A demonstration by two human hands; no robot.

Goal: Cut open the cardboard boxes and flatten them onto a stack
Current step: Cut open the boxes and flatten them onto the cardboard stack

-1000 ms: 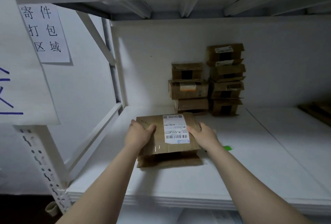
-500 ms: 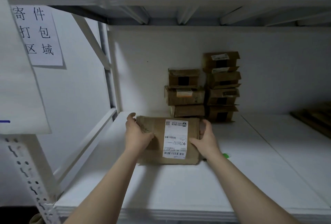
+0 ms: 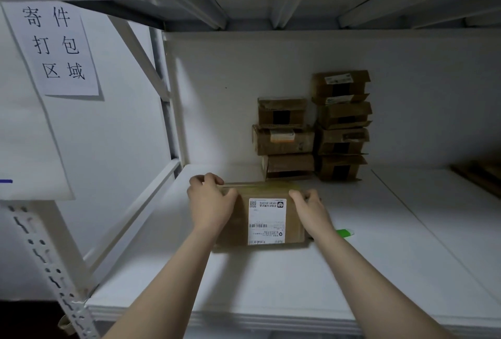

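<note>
A brown cardboard box (image 3: 267,219) with a white shipping label lies on the white shelf board (image 3: 271,279). My left hand (image 3: 208,203) grips its far left corner, fingers curled over the far edge. My right hand (image 3: 310,210) holds the box's right side, with fingers bent at the far right corner. A green object (image 3: 344,232), partly hidden by my right wrist, lies on the shelf just right of the box.
Two stacks of small cardboard boxes (image 3: 311,127) stand against the back wall. A paper sign (image 3: 55,46) hangs at the left. The shelf's perforated upright (image 3: 46,252) is at the lower left. Dark flat pieces (image 3: 479,176) lie at the far right.
The box was tilted up off the shelf a second ago; it now lies flat. Both hands slid from its sides toward its far corners.
</note>
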